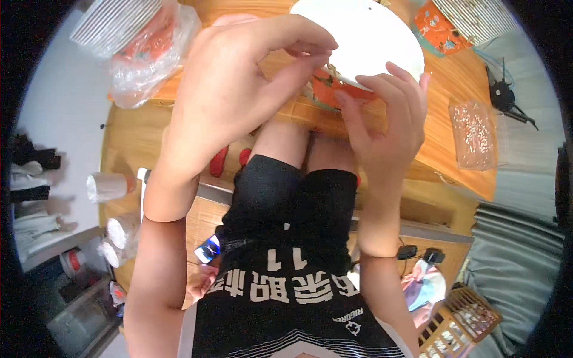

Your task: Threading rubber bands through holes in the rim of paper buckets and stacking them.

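Note:
A round white top with an orange patterned side, like a paper bowl turned upside down (376, 36), sits at the table's near edge. Over its left rim reaches my left hand (233, 77), thumb and forefinger pinched together. A thin tan strand or small piece (333, 73) shows just below those fingertips; what exactly the pinch holds is too small to make out. At the bowl's near right side is my right hand (388, 113), fingers curved and the thumb held apart, with nothing visible in it. Its fingertips overlap the white rim; I cannot tell whether they touch it.
Stacked orange-and-white bowls (119, 27) in clear plastic stand at left, with another stack (471, 21) at far right. On the right lie a clear bag of small coppery pieces (473, 134) and a black corded tool (502, 94). A lit phone (208, 249) is beside my lap.

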A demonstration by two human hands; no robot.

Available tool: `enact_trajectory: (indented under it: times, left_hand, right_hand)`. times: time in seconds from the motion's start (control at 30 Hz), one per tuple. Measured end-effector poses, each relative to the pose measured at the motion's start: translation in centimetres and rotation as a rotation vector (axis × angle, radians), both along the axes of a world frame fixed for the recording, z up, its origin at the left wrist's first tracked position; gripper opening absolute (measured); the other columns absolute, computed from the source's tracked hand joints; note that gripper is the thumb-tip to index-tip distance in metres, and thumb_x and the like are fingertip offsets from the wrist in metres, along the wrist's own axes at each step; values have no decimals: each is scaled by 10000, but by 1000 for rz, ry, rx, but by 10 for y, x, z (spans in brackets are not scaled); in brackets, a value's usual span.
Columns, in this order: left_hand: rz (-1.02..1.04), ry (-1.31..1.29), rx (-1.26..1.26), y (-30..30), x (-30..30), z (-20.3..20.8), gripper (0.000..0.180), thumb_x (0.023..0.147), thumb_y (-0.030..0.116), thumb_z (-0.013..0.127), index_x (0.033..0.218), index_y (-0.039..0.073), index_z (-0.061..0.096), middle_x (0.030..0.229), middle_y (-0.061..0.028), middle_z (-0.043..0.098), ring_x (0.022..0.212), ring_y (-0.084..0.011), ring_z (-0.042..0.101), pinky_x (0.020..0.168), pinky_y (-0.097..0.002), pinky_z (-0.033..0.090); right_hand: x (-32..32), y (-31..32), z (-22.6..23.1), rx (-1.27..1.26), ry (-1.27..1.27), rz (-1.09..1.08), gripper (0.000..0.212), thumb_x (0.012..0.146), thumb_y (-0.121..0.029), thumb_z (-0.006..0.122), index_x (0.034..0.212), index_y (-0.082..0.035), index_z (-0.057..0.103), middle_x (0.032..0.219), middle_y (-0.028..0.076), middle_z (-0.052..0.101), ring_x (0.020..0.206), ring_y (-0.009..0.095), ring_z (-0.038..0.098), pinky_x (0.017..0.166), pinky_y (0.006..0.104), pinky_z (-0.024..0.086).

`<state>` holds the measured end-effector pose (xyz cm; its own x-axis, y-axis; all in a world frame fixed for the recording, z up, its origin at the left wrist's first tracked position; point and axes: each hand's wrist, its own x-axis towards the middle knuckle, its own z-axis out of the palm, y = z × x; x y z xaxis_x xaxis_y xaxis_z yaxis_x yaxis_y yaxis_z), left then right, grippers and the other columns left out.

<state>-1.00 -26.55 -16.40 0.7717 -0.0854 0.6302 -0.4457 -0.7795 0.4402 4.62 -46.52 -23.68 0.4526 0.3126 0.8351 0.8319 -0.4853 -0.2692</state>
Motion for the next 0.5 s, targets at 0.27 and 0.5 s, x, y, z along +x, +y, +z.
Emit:
enact_trajectory:
  times: [0.27,0.5]
  left_hand:
    - [-289,301,-134,2,17,23,152,861,64,681,997,24,733,831,-63,747,828,-118,730,759,-265,550]
    - [-336,400,-118,1,20,21,170,866,75,679,1012,7,733,803,-46,738,810,-92,710,758,-258,548]
  right_hand:
    - [-25,-12,-2,252,28,37,318,826,-60,775,1113,-46,637,1028,109,658,978,243,640,895,378,505]
    - [-84,56,-26,727,1033,213,403,824,-82,802,1179,-19,621,685,11,650,583,35,564,528,188,412]
